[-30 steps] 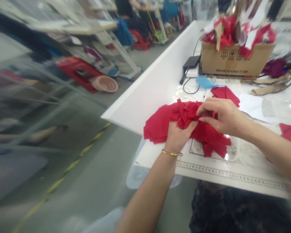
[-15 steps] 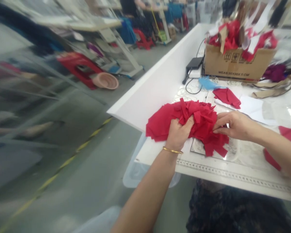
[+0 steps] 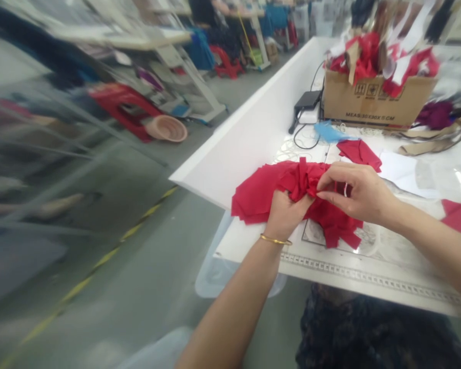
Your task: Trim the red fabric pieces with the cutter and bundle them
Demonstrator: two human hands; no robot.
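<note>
Red fabric scraps point(image 3: 259, 197) bunched on the white desk point(image 3: 249, 154), the pile held in the closed grip of the left hand point(image 3: 286, 215), pinched from the right by the right hand point(image 3: 355, 192), a cardboard box point(image 3: 372, 102) placed far right.

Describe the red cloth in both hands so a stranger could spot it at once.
Start at the cardboard box of red scraps at the far end of the white table. Nearer the front edge lies the bunch of red cloth, gripped by the left hand and the right hand. Unlike the small flat red piece just beyond it, it is a large ragged heap, gathered up in the middle.
</note>
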